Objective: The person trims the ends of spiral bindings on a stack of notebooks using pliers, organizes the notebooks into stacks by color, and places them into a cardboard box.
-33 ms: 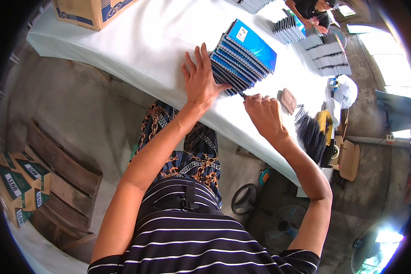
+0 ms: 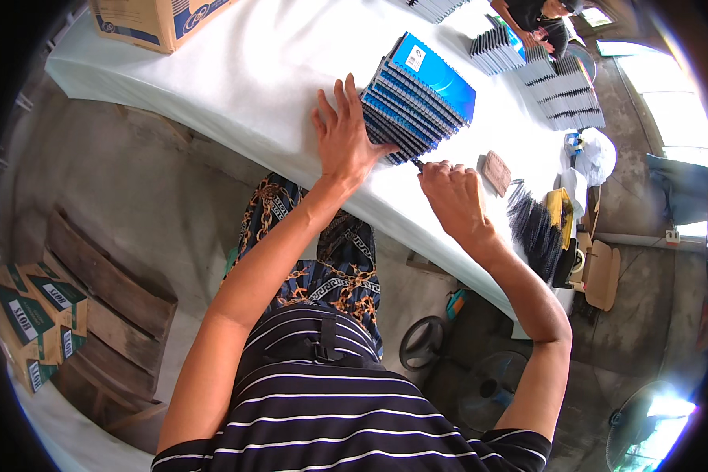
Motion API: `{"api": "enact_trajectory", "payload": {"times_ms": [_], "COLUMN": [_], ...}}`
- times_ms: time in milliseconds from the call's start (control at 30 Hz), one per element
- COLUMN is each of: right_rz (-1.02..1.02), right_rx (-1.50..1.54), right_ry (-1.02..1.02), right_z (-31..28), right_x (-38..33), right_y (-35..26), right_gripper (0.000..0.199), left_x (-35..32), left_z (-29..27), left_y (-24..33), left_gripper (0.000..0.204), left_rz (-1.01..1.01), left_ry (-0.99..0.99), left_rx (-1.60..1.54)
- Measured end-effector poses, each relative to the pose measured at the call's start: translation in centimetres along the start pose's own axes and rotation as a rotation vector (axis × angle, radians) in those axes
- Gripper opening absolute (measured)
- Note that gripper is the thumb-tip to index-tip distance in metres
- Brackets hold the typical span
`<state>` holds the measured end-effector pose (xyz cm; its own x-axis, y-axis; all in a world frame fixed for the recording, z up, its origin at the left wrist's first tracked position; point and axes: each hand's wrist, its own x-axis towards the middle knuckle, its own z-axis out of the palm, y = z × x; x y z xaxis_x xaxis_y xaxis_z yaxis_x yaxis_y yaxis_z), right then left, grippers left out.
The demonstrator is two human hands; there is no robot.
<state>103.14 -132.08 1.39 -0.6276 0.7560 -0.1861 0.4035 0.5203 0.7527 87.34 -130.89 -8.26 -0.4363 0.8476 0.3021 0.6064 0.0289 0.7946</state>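
A stack of blue spiral notebooks (image 2: pixel 440 79) stands on the white-covered table, its wire-bound edges facing me in a stepped slant. My left hand (image 2: pixel 343 138) lies against the stack's left side, fingers spread, with the thumb along the bottom notebooks near their bindings. At the stack's lower front corner my right hand (image 2: pixel 455 193) is closed, knuckles up. A small dark tip pokes out from its fingers towards the lowest bindings; the rest of what it grips is hidden in the palm.
Right of my right hand lie a brown block (image 2: pixel 496 174), a heap of black binding coils (image 2: pixel 536 232) and a yellow tray (image 2: pixel 559 211). More notebook stacks (image 2: pixel 566 94) stand far right, near another person (image 2: pixel 539 23). A cardboard box (image 2: pixel 153 23) sits far left; a wooden chair (image 2: pixel 102 307) stands below.
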Motion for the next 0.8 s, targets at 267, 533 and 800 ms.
{"api": "enact_trajectory", "payload": {"times_ms": [267,533,800], "right_rz": [-0.31,-0.183,-0.126], "right_rx": [0.148,0.114,0.174], "right_ry": [0.437,0.345,0.435], "right_z": [-0.6,1.0,-1.3], "right_x": [-0.1,-0.6,-0.9], "right_y": [5.3,2.7,5.4], "right_gripper": [0.02,0.018,0.019], "left_x": [-0.2,0.0,-0.1], "left_z": [0.4,0.5,0.7], "left_y": [0.2,0.1,0.3], "left_gripper": [0.133,0.131,0.135], "left_rz": [0.025,0.011,0.015], "left_ry": [0.046,0.011,0.04], "left_rx": [-0.036,-0.033,-0.032]}}
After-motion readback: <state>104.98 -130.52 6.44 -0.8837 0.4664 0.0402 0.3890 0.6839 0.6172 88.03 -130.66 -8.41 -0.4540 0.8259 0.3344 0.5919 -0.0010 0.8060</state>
